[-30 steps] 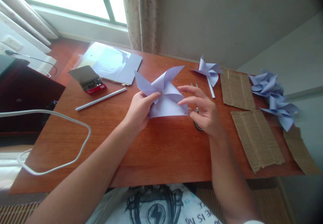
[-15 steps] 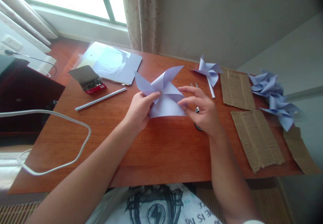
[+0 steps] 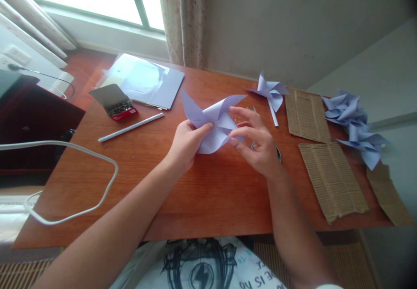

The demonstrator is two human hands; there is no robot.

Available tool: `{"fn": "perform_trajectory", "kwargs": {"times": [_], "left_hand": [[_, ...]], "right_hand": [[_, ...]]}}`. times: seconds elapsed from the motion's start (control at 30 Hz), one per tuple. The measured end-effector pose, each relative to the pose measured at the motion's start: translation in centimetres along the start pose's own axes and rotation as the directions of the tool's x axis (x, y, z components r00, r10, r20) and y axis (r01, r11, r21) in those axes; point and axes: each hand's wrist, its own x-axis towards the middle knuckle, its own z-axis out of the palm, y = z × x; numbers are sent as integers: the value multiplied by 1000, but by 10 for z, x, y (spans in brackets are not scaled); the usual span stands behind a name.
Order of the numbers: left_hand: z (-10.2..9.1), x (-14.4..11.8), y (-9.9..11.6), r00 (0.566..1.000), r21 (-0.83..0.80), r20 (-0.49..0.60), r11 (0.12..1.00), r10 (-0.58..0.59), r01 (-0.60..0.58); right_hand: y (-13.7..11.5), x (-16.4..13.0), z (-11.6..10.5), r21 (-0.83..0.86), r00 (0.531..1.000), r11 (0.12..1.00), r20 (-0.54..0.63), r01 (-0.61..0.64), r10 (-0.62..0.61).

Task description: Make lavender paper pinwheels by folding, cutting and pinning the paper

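Note:
Above the middle of the table, a pale lilac paper pinwheel (image 3: 216, 115) is held between my two hands. My left hand (image 3: 186, 143) grips it from the left, with the thumb pressed on its centre and the other fingers hidden behind the paper. On the right side, my right hand (image 3: 256, 139) pinches the lower right blade between thumb and a finger; that blade bends inward. Its upper fingers curve beside the right-hand blade. Partly covered by the right hand, a pair of scissors (image 3: 279, 153) lies on the table.
At the left are an open red box of small metal pins (image 3: 122, 109), a rolled paper stick (image 3: 130, 127) and a plastic-sleeved paper stack (image 3: 146, 80). A finished pinwheel (image 3: 269, 91), cardboard pieces (image 3: 332, 180) and several more pinwheels (image 3: 347, 109) lie right. A white cable (image 3: 112, 167) loops at left.
The pinwheel has shifted slightly right in my left hand's grip. My right hand has drawn its lower right corner up and inward, curling the blade that lay flat.

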Motion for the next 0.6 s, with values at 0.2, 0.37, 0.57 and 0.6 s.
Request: {"fn": "perform_trajectory", "kwargs": {"times": [0.2, 0.37, 0.57, 0.6], "left_hand": [[7, -5, -5, 995, 137, 68, 987, 70, -79], [8, -7, -7, 994, 85, 107, 996, 19, -28], [8, -6, -6, 992, 32, 122, 999, -18, 14], [7, -6, -6, 991, 24, 130, 1000, -22, 19]], "right_hand": [[-1, -2, 17, -77, 993, 997, -120, -27, 17], [2, -1, 21, -172, 985, 983, -168, -67, 38], [5, -1, 20, -242, 987, 967, -154, -75, 38], [5, -1, 20, -251, 988, 965, -152, -72, 34]]}}
